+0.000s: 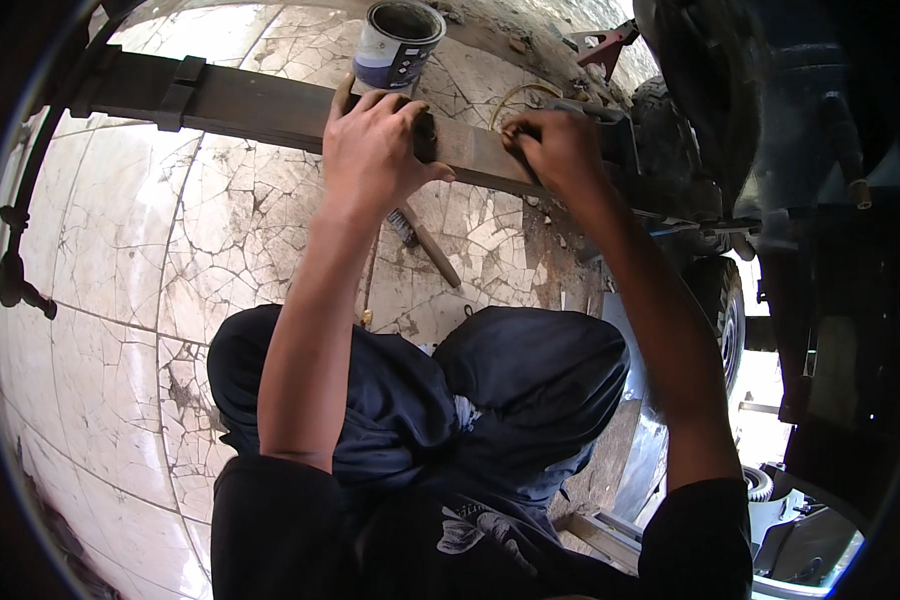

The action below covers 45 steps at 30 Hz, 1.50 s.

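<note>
A long, dark leaf spring (255, 97) with a metal clip (181, 94) round it runs across in front of me. My left hand (375, 145) lies over its middle, the fingers bent over the far edge and the thumb stuck out to the right. Between thumb and forefinger shows a dark patch whose nature I cannot make out. Farther right, my right hand (560, 150) is closed at the spring's far side, fingertips pinched together; what they hold is hidden. Beneath the spring, a wire brush (425, 245) with a wooden handle lies on the floor.
An open paint can (400, 45) stands beyond the spring. A thin yellowish hose (515, 95) curves beside my right hand. Dark vehicle parts and a wheel (732, 320) crowd the right side. A red stand (607, 48) is at the back. Cracked tiles (110, 250) cover the floor.
</note>
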Motion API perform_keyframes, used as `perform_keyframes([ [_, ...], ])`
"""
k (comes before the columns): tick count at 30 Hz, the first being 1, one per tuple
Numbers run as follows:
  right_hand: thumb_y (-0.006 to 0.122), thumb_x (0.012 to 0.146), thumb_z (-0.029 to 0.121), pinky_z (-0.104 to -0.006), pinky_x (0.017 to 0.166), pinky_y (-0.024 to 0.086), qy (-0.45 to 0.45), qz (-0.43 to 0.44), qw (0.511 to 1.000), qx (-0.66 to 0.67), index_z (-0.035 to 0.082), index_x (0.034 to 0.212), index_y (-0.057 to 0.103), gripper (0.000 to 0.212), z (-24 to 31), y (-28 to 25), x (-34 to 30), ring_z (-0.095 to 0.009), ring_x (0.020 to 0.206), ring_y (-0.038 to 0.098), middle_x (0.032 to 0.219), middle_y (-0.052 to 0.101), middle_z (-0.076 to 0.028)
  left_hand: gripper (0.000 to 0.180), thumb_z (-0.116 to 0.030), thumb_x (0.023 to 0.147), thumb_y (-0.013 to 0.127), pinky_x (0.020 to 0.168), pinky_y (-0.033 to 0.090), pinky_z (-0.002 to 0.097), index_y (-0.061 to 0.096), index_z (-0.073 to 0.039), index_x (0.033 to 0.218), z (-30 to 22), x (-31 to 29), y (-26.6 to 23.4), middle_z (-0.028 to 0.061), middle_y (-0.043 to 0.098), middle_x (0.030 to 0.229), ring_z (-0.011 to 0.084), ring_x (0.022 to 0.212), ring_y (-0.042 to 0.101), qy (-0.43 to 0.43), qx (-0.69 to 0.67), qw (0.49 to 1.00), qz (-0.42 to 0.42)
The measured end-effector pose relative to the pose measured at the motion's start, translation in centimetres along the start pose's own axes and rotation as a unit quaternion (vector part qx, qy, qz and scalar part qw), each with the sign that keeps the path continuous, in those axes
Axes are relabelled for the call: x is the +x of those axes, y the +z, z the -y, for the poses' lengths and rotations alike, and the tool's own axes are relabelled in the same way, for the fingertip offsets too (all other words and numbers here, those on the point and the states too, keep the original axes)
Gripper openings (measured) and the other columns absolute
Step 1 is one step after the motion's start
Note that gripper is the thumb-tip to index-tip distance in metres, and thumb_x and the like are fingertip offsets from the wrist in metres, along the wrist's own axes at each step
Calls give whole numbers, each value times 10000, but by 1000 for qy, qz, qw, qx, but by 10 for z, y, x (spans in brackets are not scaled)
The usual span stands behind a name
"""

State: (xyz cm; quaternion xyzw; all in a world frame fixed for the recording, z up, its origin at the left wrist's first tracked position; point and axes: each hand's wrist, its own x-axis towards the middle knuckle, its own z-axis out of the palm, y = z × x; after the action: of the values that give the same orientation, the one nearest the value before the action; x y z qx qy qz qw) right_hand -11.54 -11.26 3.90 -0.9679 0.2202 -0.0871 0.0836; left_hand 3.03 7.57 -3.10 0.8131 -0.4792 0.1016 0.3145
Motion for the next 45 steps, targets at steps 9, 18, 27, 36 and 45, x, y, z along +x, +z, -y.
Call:
perform_keyframes([
  [9, 744, 841, 11, -356, 830, 610, -37, 4, 998, 57, 41, 1040, 801, 209, -15, -6, -53, -284, 893, 788, 948, 789, -143, 732, -492, 593, 959, 1260, 306, 447, 743, -133, 1193, 7, -4, 1, 40, 738, 1183, 206, 1223, 650, 20, -11, 999, -35],
  [18, 735, 883, 10, -287, 838, 601, -15, 5, 997, 74, 72, 1086, 808, 225, -16, 4, -18, -154, 915, 786, 974, 807, -100, 753, -491, 622, 942, 1247, 339, 412, 718, -134, 1246, 8, -3, -1, 39, 730, 1226, 208, 1230, 647, 25, 8, 1000, -11],
  [27, 749, 823, -21, -347, 829, 609, -31, 10, 995, 92, 71, 1037, 817, 242, -13, -4, -37, -250, 889, 790, 976, 794, -143, 809, -473, 610, 956, 1209, 384, 399, 699, -121, 1291, 4, -7, 3, 51, 715, 1243, 226, 1241, 639, 20, -2, 1000, -12],
  [36, 755, 847, -3, -315, 815, 603, -85, 23, 996, 27, 65, 1080, 807, 249, -4, 1, -22, -222, 899, 791, 1005, 796, -138, 804, -465, 632, 948, 1182, 405, 411, 683, -110, 1304, 7, -5, -4, 55, 700, 1251, 232, 1246, 626, 25, 6, 1000, 9],
  [45, 742, 848, 25, -353, 783, 592, -57, -37, 996, 61, 77, 997, 811, 172, 9, 14, 1, -272, 848, 778, 888, 778, -152, 753, -445, 645, 946, 1190, 393, 420, 691, -113, 1271, 3, -4, -4, 71, 695, 1230, 248, 1240, 623, 22, -15, 1000, 0],
])
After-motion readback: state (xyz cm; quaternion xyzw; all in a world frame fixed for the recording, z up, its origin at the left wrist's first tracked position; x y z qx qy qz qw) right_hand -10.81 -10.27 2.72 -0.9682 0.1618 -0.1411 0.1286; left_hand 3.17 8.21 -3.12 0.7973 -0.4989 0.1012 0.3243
